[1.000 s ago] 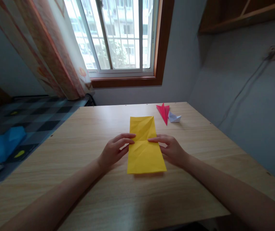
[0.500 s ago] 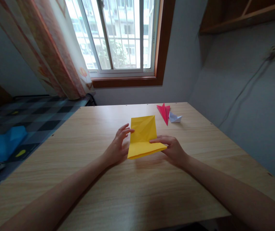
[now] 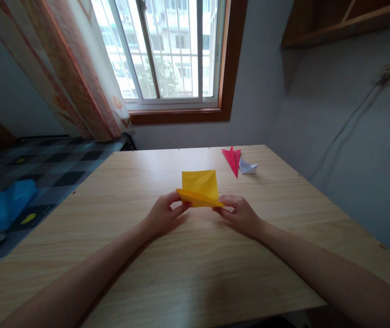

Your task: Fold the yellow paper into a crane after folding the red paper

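Note:
A creased sheet of yellow paper (image 3: 200, 182) is held up just above the table, its back part standing and its near part folded toward me. My left hand (image 3: 167, 210) pinches the left end of the fold between thumb and fingers. At the right end, my right hand (image 3: 238, 213) grips the paper in the same way. Some fingertips are hidden under the folded part. Behind it to the right lie a pink paper plane (image 3: 232, 160) and a small white paper boat (image 3: 248, 167).
The wooden table (image 3: 140, 287) reaches back toward a window (image 3: 167, 54) with a curtain (image 3: 68, 68) at its left. On a bed with a checked cover (image 3: 75, 157) lies blue paper (image 3: 5, 205). A wooden shelf (image 3: 348, 32) hangs on the right wall.
My left hand has closed on the paper's left side, and my right hand has moved to the right end. The near flap has tilted up and the paper looks lower and shorter.

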`<state>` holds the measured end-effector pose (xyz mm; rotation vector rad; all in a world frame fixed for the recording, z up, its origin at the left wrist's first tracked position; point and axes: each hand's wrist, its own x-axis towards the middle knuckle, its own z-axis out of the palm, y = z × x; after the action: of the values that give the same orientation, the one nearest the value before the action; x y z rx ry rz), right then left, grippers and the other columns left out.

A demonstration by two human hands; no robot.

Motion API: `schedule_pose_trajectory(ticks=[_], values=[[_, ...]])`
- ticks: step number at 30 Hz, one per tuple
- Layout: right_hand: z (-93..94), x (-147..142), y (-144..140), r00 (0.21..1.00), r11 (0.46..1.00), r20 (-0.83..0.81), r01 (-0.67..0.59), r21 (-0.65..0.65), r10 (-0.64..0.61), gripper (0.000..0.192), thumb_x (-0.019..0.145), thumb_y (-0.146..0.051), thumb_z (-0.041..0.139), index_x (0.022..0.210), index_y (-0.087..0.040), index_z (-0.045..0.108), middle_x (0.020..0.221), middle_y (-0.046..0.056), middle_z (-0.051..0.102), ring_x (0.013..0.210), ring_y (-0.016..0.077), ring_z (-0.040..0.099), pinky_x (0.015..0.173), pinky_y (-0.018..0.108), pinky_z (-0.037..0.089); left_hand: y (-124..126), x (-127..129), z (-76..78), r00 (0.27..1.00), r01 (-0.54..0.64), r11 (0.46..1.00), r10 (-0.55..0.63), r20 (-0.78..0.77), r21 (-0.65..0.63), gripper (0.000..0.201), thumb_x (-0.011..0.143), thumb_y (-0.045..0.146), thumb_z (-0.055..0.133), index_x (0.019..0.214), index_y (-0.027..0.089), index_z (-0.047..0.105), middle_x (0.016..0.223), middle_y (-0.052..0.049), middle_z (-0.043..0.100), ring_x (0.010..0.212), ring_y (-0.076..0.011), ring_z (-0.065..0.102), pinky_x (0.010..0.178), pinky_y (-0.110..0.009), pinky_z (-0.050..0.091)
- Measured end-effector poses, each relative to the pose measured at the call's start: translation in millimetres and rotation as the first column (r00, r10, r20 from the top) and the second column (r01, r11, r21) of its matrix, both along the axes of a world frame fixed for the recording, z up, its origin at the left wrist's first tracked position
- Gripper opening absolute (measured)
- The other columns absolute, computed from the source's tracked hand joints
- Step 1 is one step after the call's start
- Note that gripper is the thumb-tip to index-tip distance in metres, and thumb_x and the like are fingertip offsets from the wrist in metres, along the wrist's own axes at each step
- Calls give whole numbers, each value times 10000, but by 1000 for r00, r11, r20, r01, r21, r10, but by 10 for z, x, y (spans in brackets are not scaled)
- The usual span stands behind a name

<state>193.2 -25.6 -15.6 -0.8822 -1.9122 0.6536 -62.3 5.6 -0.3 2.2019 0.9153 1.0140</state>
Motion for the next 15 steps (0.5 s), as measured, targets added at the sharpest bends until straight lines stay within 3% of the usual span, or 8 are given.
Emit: schedule_pose_trajectory(ticks=[7, 12, 13, 15], values=[[32, -51, -33, 996, 993, -8, 89, -76, -89, 149, 877, -321, 646, 825, -210, 731, 818, 40, 753, 745, 200, 673, 690, 313, 511, -40, -25, 2, 992, -125, 991, 126, 4, -41, 484, 866, 375, 666, 1281, 173, 521, 958, -62, 753, 865, -221, 729, 691, -281, 568], [41, -95, -35, 977, 977, -110, 164, -135, -180, 153, 854, -353, 671, 840, -205, 708, 836, 47, 732, 760, 199, 656, 695, 324, 529, -56, 6, 1, 984, -149, 984, 157, 82, -99, 888, 868, 368, 678, 1555, 174, 150, 864, -34, 752, 833, -215, 734, 741, -311, 564], [29, -98, -29, 974, 975, -129, 168, -147, -187, 164, 849, -366, 678, 836, -205, 703, 837, 50, 728, 760, 200, 654, 698, 329, 534, -54, 16, 4, 984, -136, 983, 148, 100, -121, 883, 869, 368, 679, 1554, 171, 157, 860, -33, 751, 836, -215, 734, 757, -321, 565], [-4, -99, -13, 966, 971, -169, 168, -168, -196, 189, 844, -394, 687, 826, -205, 691, 836, 55, 720, 764, 203, 653, 710, 341, 542, -50, 36, 16, 987, -75, 983, 98, 131, -165, 717, 869, 392, 677, 1474, 162, 367, 893, -53, 753, 863, -225, 730, 779, -336, 571]])
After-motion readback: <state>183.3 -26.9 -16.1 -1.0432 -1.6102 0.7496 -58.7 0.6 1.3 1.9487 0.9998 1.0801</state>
